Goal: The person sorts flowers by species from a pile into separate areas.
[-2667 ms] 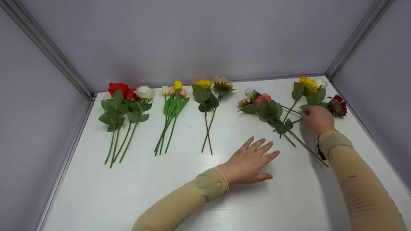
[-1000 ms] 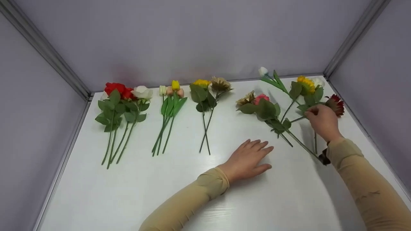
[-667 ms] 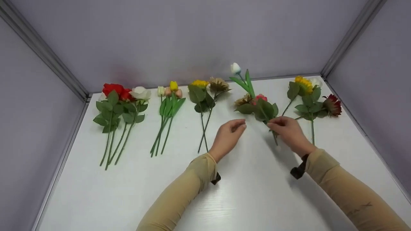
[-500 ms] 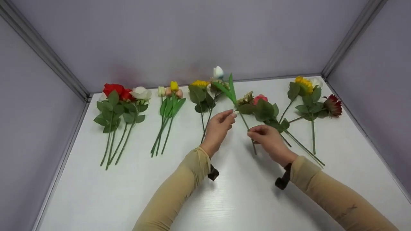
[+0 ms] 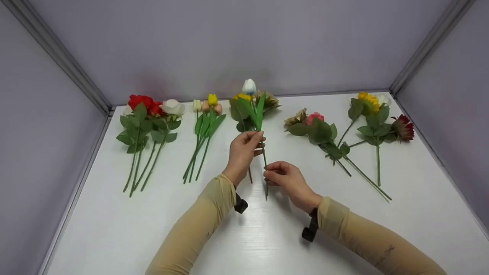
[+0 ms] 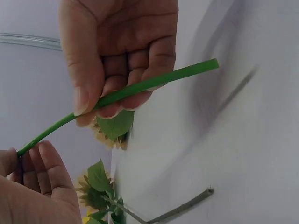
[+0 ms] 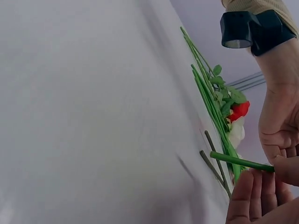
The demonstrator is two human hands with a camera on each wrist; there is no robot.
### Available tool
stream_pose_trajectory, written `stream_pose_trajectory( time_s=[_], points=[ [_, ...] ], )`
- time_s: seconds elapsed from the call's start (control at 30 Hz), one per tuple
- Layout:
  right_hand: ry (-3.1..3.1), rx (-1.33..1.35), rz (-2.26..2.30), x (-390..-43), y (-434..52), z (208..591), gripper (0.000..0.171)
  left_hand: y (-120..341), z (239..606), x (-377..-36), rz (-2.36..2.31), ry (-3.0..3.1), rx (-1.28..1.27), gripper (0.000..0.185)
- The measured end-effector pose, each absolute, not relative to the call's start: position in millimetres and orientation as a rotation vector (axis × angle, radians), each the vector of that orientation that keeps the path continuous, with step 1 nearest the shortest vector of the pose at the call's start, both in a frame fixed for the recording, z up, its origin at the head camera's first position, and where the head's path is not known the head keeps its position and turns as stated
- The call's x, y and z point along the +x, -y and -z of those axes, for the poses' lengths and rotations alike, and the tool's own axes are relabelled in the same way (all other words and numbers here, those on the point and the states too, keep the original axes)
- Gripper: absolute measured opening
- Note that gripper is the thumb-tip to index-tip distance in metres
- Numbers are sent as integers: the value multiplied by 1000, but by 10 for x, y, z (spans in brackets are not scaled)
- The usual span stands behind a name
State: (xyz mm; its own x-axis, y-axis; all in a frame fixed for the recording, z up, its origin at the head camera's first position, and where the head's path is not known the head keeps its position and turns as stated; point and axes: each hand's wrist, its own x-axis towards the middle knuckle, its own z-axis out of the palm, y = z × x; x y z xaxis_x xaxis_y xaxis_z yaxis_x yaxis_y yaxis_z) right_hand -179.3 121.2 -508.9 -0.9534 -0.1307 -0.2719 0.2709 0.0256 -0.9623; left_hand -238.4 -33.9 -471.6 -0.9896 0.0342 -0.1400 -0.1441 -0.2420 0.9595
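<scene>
A white tulip (image 5: 249, 87) with a bluish base and green leaves is held above the white table, roughly upright in the head view. My left hand (image 5: 240, 152) pinches its green stem just under the leaves. Lower down, near the cut end, my right hand (image 5: 290, 181) pinches the same stem between thumb and fingers. The left wrist view shows both grips along the stem (image 6: 145, 85). Behind the tulip lie a yellow sunflower (image 5: 243, 97) and a beige flower (image 5: 269, 100), partly hidden by it and my left hand.
On the left lie red roses (image 5: 140, 101) with white ones, then a small bunch of tulips (image 5: 212, 99). To the right, a pink flower (image 5: 315, 117) lies by a beige one; further right are another sunflower (image 5: 368, 102) and a dark red flower (image 5: 403, 128). Grey panels surround the table.
My right hand has drawn the white tulip out of the right-hand pile and carried it left. My left hand has risen from the table and taken hold of the stem.
</scene>
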Motion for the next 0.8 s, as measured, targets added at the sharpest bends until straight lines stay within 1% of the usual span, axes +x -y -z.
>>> stream_pose_trajectory(
  time_s=[0.1, 0.33, 0.6, 0.8],
  points=[
    [-1970, 130, 2008, -1746, -1161, 5110, 27, 404, 4710, -2386, -2376, -1863, -129, 29],
    [-1941, 122, 2000, -1697, -1071, 5135, 29, 489, 4747, -2358, -2376, -1839, -105, 22],
    [-1968, 136, 1989, -1703, -1042, 5153, 27, 583, 4872, -2226, -2246, -1925, -41, 32],
    [-2022, 97, 1947, -1735, -965, 5161, 25, 717, 4859, -2222, -2184, -1982, -40, 32]
  ],
)
